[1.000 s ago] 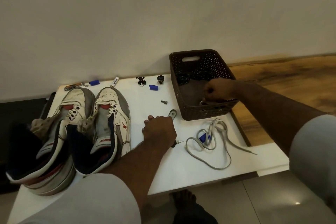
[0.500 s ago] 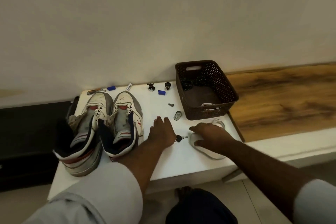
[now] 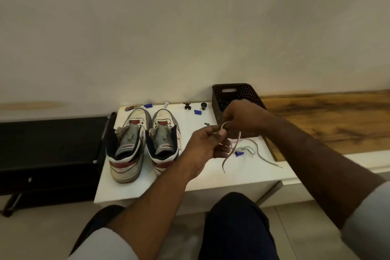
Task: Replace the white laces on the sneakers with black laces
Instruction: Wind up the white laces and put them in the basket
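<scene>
Both hands are raised just above the white table (image 3: 211,179) and share one white lace (image 3: 233,148). The left hand (image 3: 207,144) pinches the lace between thumb and curled fingers, palm turned upward. The right hand (image 3: 244,117) hangs in front of the brown basket (image 3: 230,91), its fingers curled down onto a loop of the same lace; exactly how the fingertips grip is hard to tell, as the hands overlap. From the left hand the lace trails downward, its loose end reaching toward the near side of the table. A second grey-white lace (image 3: 261,156) lies on the table near the basket, on its near side, with a small blue piece (image 3: 239,153) beside it.

The two sneakers (image 3: 143,143) stand side by side well to the left of the basket, toes to the wall, tongues pulled up and eyelets without laces. What lies inside the basket is too dark to make out. Along the wall edge of the table, left of the basket, sit two small black objects (image 3: 195,106), two blue caps (image 3: 198,112), a small screw (image 3: 206,124), a white tube (image 3: 165,104) and a small tool (image 3: 132,108).
</scene>
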Motion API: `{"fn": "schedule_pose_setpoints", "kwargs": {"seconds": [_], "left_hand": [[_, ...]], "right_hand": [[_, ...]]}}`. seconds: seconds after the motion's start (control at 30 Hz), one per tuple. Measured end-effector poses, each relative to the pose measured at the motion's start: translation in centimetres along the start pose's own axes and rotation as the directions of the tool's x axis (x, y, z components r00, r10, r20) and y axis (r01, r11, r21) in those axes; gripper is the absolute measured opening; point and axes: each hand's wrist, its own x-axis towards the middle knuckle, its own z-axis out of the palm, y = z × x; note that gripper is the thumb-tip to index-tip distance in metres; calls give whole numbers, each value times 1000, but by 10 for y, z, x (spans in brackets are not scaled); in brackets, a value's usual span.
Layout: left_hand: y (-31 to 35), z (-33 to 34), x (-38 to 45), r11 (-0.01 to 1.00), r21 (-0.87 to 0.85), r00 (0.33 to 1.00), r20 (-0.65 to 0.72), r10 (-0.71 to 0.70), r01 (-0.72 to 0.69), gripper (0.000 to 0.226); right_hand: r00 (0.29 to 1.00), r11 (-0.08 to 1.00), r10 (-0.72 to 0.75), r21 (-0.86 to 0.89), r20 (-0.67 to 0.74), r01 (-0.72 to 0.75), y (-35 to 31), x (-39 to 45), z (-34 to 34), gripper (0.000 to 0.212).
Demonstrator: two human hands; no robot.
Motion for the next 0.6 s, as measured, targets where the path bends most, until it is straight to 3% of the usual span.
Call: {"fn": "schedule_pose_setpoints", "kwargs": {"seconds": [0.1,0.23,0.37,0.43,0.5,0.6], "left_hand": [[20,-13,-22,994,37,974,-195,112,-107,9],[51,-42,-51,967,105,915,-312,255,-233,8],[77,-88,-78,945,247,821,-478,311,-214,11],[83,-114,-91,924,354,763,-555,332,-144,12],[81,-128,-100,897,439,766,-558,319,-54,13],[69,-121,-100,913,408,849,-484,212,4,17]], "right_hand": [[996,980,-72,191,47,62,-14,-15,-25,6],[994,881,-105,461,-38,110,-21,-30,-40,12],[990,764,-111,630,-84,139,-26,-40,-46,41],[988,714,-142,685,-56,141,-34,-40,-40,36],[982,692,-190,709,-3,136,-48,-36,-24,25],[974,612,-225,783,36,112,-68,-20,14,24]]}}
